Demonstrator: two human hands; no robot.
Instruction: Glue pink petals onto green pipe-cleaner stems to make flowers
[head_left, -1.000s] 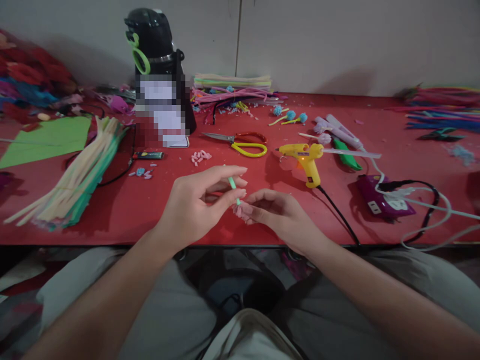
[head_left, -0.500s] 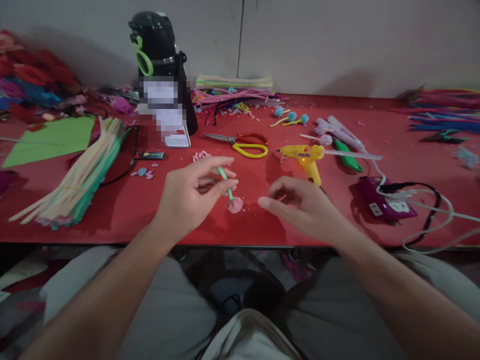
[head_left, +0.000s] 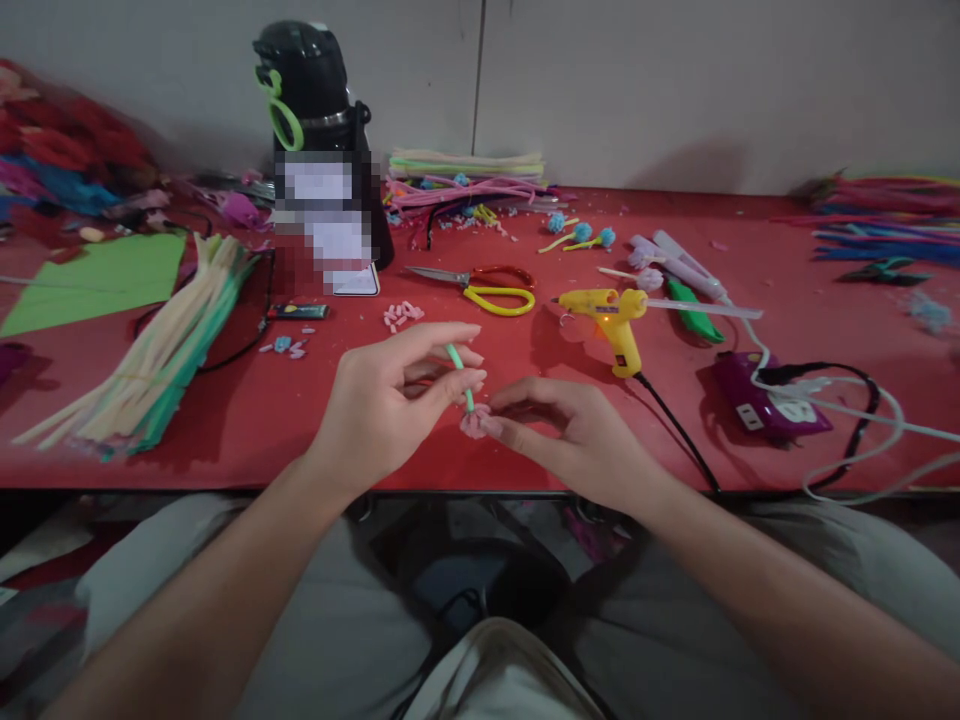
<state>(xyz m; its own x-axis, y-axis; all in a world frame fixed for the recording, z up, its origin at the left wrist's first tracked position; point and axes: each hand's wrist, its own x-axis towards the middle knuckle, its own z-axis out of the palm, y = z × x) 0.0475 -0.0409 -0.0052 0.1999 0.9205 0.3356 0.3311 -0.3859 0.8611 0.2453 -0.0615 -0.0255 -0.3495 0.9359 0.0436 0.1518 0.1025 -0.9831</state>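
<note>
Between the thumb and fingers of my left hand (head_left: 390,405) is a green pipe-cleaner stem (head_left: 454,358), tilted with its lower end down. A small pink fuzzy flower head (head_left: 472,424) sits at that lower end, just above the red table. My right hand (head_left: 574,430) has its thumb and forefinger closed on the right edge of the flower head. Small pink pipe-cleaner pieces (head_left: 403,316) lie just beyond my left hand. Scissors (head_left: 487,290) with red and yellow handles rest farther back, beside a yellow glue gun (head_left: 611,315) with a clear stick in it.
A bundle of pipe cleaners (head_left: 150,350) and a green sheet (head_left: 97,285) lie left. Behind stand a black bottle (head_left: 315,90) and a phone (head_left: 358,282). Blue pompom flowers (head_left: 581,233) are at the back. A purple power strip (head_left: 772,395) with cables is right; the glue gun's cord (head_left: 679,430) crosses the front edge.
My right hand has moved left and its fingers have closed on the flower head. My left hand has shifted slightly right and down with the stem.
</note>
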